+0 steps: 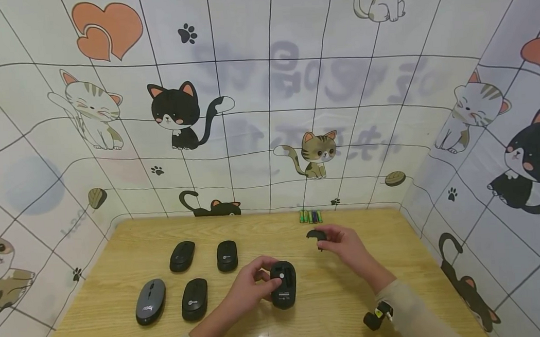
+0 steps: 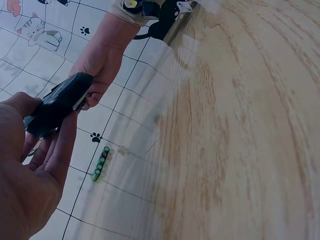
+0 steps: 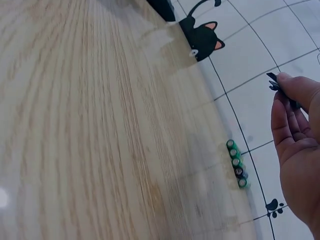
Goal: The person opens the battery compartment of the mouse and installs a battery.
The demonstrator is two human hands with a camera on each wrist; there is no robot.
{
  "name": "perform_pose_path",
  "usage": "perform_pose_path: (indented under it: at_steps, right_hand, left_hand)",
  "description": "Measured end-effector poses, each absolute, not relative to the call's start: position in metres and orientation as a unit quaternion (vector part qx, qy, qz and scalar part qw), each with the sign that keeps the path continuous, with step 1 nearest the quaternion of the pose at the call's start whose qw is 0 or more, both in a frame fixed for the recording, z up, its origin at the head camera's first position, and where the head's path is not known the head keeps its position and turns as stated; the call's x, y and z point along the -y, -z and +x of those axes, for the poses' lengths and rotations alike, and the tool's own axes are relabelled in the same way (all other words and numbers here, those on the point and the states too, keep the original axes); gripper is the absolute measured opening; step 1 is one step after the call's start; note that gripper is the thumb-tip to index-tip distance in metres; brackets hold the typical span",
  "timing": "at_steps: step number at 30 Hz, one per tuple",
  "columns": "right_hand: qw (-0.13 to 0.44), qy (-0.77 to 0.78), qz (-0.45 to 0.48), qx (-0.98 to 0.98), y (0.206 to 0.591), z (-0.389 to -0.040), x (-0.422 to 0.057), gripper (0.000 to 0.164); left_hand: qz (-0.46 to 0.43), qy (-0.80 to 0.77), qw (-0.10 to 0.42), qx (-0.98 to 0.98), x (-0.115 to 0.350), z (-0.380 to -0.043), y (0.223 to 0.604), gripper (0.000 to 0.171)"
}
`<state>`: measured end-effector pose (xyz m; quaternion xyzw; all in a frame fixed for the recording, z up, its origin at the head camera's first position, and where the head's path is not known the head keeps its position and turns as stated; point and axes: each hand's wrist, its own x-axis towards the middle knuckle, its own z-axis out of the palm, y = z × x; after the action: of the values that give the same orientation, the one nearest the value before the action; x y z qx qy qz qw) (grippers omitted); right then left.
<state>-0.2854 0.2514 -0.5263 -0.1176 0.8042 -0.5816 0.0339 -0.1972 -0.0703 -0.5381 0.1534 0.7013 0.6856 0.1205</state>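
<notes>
My left hand [image 1: 254, 285] grips a black computer mouse [image 1: 285, 296] whose underside faces the head camera, showing an uncovered battery slot and a small label. In the left wrist view the same mouse [image 2: 62, 102] is seen edge-on between thumb and fingers. Ahead and to the right, my right hand [image 1: 346, 243] pinches a small black curved battery cover [image 1: 316, 234], apart from the mouse. The right wrist view shows this cover [image 3: 274, 84] between thumb and fingertips, partly hidden by them. Beyond that hand, several green batteries [image 1: 306, 217] stand in a row, one of them darker.
On the left of the wooden table [image 1: 339, 308] lie a grey mouse [image 1: 151, 302] and black mice [image 1: 195, 299], [image 1: 182, 256] and another black mouse [image 1: 227, 255]. A cloth printed with cats [image 1: 246, 87] encloses the table's back and sides.
</notes>
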Motion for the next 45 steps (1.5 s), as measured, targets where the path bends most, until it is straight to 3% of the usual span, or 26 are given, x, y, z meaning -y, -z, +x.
perform_pose_path:
  at_steps: [24, 45]
  right_hand:
    - [0.049, 0.528, -0.093, -0.843, 0.560, -0.338, -0.271, 0.032]
    - [0.039, 0.455, -0.101, -0.884, 0.577, -0.356, -0.270, 0.038]
  left_hand:
    - [0.146, -0.688, 0.121, -0.701, 0.069, -0.196, 0.532, 0.041]
    - [0.144, -0.686, 0.127, -0.702, 0.069, -0.197, 0.530, 0.040]
